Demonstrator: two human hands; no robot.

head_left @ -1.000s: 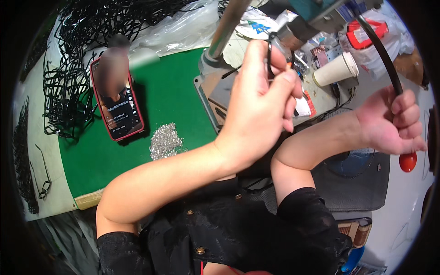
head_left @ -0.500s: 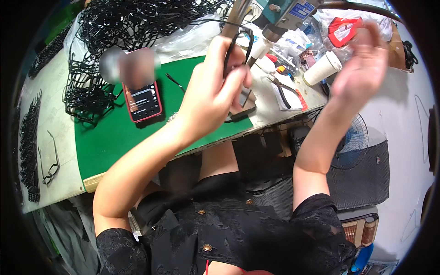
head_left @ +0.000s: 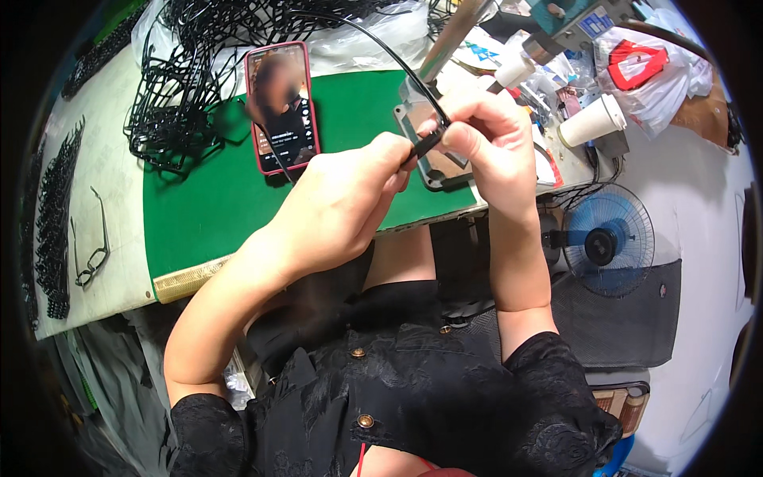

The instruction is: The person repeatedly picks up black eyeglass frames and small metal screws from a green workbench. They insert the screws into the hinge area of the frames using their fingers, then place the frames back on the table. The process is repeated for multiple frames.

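A black eyeglass frame (head_left: 430, 143) is held up before the person, over the near edge of the counter (head_left: 119, 171), with the metal base (head_left: 445, 170) of a machine behind it. Its short front piece slants between the hands, from lower left to upper right; from the right end a long temple arm runs up and leftward, away from the person, in a gentle curve. A second thin dark arm shows past the left hand (head_left: 338, 199), slanting across the edge of the phone (head_left: 286, 119). The frame looks slim and glossy — light streaks the temple — though fingers hide much of the front. The left grip is clasped around one end; the right hand (head_left: 502, 151) pinches the other.
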